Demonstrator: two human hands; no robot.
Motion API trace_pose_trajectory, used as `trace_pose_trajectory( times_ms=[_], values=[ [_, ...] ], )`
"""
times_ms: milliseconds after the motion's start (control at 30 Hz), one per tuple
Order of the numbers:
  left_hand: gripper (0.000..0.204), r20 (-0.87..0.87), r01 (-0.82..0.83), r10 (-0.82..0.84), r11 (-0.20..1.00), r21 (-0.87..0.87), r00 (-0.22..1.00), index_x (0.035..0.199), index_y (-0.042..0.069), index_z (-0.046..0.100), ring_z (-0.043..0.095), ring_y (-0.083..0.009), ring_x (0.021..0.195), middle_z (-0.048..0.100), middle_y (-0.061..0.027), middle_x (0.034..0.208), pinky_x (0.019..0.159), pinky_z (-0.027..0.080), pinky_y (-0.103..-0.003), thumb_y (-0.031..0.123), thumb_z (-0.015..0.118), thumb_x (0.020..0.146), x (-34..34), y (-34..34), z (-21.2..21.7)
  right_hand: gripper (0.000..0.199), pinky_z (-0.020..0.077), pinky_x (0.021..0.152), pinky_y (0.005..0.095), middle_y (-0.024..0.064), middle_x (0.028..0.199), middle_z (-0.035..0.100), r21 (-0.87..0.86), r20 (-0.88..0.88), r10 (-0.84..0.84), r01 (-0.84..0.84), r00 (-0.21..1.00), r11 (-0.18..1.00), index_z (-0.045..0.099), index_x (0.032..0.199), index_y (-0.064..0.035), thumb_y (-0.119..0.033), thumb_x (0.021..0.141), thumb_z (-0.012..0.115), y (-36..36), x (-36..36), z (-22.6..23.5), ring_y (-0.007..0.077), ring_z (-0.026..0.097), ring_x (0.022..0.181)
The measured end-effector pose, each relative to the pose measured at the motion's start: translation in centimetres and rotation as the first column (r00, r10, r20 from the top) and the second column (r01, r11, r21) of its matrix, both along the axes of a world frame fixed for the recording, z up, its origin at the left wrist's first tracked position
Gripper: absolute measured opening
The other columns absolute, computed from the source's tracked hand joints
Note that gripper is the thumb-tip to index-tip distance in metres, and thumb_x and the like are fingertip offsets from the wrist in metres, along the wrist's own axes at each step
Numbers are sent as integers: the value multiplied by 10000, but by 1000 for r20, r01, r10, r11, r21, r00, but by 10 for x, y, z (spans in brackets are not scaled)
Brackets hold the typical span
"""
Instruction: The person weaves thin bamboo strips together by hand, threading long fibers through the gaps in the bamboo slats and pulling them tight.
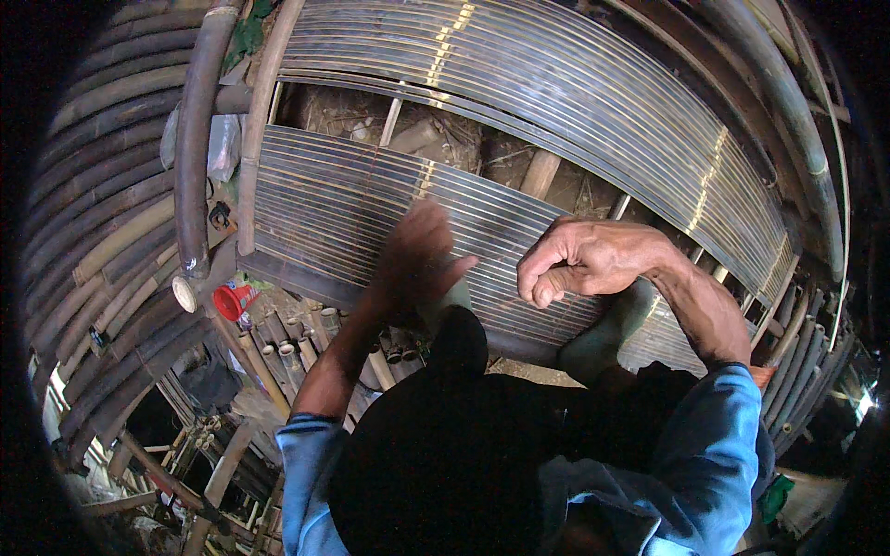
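A near panel of thin dark bamboo slats (324,176), laid side by side with narrow light gaps, lies in front of me. My left hand (422,255) is over this panel, blurred by motion, its thumb pointing right; whether it holds anything is not visible. To its right, my right hand (598,255) hovers over the panel's near part with bent wrist and curled fingers pressed together. What those fingers pinch, if anything, is too small to make out. Pale yellow binding (426,176) crosses the slats just beyond my left hand.
A far slat panel (575,74) lies beyond a gap showing crosspieces and littered ground. A thick pole (193,139) stands at the left, near stacked bamboo poles (111,176). Closer in are a red container (234,301) and cut bamboo tubes (287,357). Long poles (788,102) edge the right.
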State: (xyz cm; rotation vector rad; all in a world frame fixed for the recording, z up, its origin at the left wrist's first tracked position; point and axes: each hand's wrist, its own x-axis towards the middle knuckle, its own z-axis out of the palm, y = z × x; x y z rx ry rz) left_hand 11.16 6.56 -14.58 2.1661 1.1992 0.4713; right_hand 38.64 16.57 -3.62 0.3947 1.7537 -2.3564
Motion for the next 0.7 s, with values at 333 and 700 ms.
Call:
trace_pose_trajectory(
  times_ms=[333, 700],
  values=[
    [218, -304, -663, 603, 564, -491, 738, 1128, 98, 669, 671, -315, 901, 677, -156, 993, 785, 543, -410, 147, 669, 915, -47, -110, 144, 314, 499, 1055, 444, 153, 1221, 645, 673, -143, -351, 351, 925, 651, 667, 1160, -28, -250, 939, 699, 1, -65, -36, 315, 617, 1182],
    [590, 738, -179, 663, 747, -640, 126, 604, 171, 314, 227, -174, 388, 263, 23, 514, 475, 293, -350, 483, 330, 1104, -91, -141, 263, 176, 531, 802, 405, 144, 1043, 690, 357, -414, -11, 174, 910, 918, 688, 1067, -45, -186, 987, 620, -92, -133, -48, 265, 642, 877]
  ],
)
